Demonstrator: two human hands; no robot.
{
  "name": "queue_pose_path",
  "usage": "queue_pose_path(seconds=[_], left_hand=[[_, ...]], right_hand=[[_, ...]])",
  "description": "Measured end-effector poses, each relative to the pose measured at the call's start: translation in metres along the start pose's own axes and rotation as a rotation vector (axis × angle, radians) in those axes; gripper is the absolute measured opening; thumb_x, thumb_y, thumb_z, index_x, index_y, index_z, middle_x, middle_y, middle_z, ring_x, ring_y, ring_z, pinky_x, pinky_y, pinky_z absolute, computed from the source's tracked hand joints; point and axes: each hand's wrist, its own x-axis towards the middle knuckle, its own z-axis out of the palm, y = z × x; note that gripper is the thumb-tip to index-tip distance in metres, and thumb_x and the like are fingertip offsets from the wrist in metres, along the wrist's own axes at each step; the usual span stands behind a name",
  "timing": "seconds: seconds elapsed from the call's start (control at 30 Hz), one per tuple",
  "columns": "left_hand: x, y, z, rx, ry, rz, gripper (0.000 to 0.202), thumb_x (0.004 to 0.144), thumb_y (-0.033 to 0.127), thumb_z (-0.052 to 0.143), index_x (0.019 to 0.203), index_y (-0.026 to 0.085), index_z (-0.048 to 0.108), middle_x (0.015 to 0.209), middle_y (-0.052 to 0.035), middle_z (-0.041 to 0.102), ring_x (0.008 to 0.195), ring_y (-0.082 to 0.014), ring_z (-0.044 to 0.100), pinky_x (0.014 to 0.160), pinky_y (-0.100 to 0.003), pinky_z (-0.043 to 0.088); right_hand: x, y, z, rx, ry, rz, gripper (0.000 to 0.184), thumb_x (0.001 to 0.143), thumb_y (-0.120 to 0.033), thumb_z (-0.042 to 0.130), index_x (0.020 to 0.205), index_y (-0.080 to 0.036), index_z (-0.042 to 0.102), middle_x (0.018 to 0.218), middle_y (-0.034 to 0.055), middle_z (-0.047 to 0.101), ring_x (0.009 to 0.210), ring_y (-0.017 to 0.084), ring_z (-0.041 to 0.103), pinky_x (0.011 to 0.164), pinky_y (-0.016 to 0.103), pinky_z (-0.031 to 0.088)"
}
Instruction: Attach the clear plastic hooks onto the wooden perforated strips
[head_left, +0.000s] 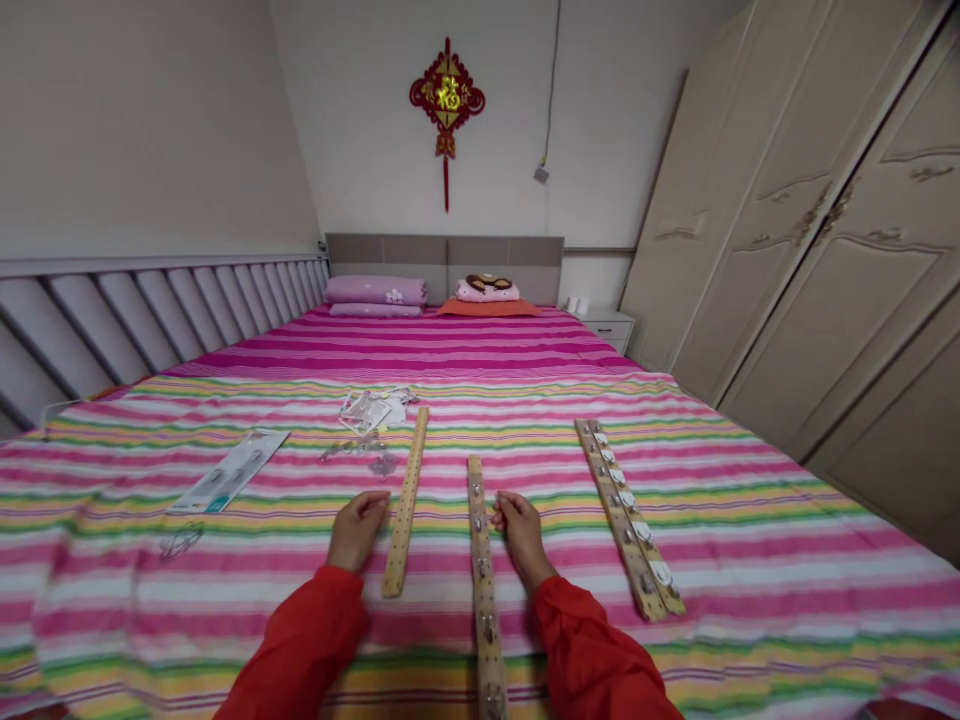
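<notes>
My left hand (pixel 358 530) is above the striped cloth, just left of a bare wooden strip (pixel 407 510) with rows of holes. Its fingers are pinched together, and anything between them is too small to make out. Beside a second wooden strip (pixel 486 598), which carries several small metal hooks (pixel 481 567), my right hand (pixel 523 532) is closed in a pinch, its fingertips close to the strip's right edge. What it holds, if anything, I cannot tell. Further right, two strips (pixel 626 525) lie side by side with metal pieces, one also bearing white round pieces (pixel 642 531).
Clear plastic bits (pixel 364 450) and small packages (pixel 375 408) lie beyond my left hand. A white packaging card (pixel 231 472) and a thin clear item (pixel 181 540) are at left. Pillows (pixel 375 292) sit at the headboard (pixel 405 250); a rail (pixel 172 310) runs along the left.
</notes>
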Motion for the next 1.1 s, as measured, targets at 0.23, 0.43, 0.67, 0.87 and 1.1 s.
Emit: queue_pose_path(seconds=[0.23,0.43,0.67,0.87,1.1], left_hand=[[0.0,-0.004,-0.015,0.544,0.058,-0.064,0.033,0.059,0.051,0.066,0.059,0.02,0.056,0.057,-0.0008,0.06,0.058,-0.0186,0.057,0.055,-0.027,0.038],[-0.002,0.001,-0.01,0.6,0.077,-0.073,0.024,0.066,0.038,0.061,0.051,0.021,0.051,0.049,0.0015,0.053,0.052,-0.0165,0.051,0.051,-0.025,0.032],[-0.004,0.019,-0.021,0.054,0.116,-0.129,0.029,0.061,0.043,0.07,0.055,0.016,0.059,0.048,0.0032,0.054,0.047,-0.0098,0.046,0.047,-0.022,0.035],[-0.034,0.06,0.005,-0.682,-0.162,-0.536,0.004,0.076,0.013,0.062,0.073,0.014,0.059,0.059,0.0007,0.063,0.044,-0.0057,0.054,0.043,-0.015,0.043],[-0.062,0.07,0.041,-0.856,-0.289,-0.748,0.009,0.085,0.012,0.051,0.084,0.015,0.059,0.067,0.0002,0.064,0.049,-0.0049,0.059,0.043,-0.012,0.044]], right_hand=[[-0.013,-0.006,-0.002,0.066,0.025,0.014,0.028,0.056,-0.036,0.077,0.067,-0.014,0.064,0.053,-0.0015,0.061,0.041,0.008,0.05,0.04,0.02,0.036],[-0.02,-0.013,-0.009,0.086,0.016,0.042,0.028,0.053,-0.036,0.077,0.065,-0.014,0.064,0.053,0.0,0.062,0.04,0.009,0.05,0.037,0.02,0.034],[-0.03,-0.028,-0.006,0.06,0.031,0.082,0.026,0.056,-0.035,0.075,0.067,-0.015,0.064,0.053,-0.0017,0.062,0.034,0.006,0.043,0.032,0.018,0.029],[-0.049,-0.051,0.022,-0.026,-0.203,0.069,0.029,0.059,-0.038,0.074,0.072,-0.014,0.066,0.054,-0.0025,0.062,0.032,0.006,0.042,0.033,0.019,0.03],[-0.074,-0.07,0.043,-0.049,-0.39,0.086,0.035,0.063,-0.045,0.075,0.078,-0.015,0.068,0.058,-0.0022,0.062,0.032,0.004,0.043,0.032,0.017,0.027]])
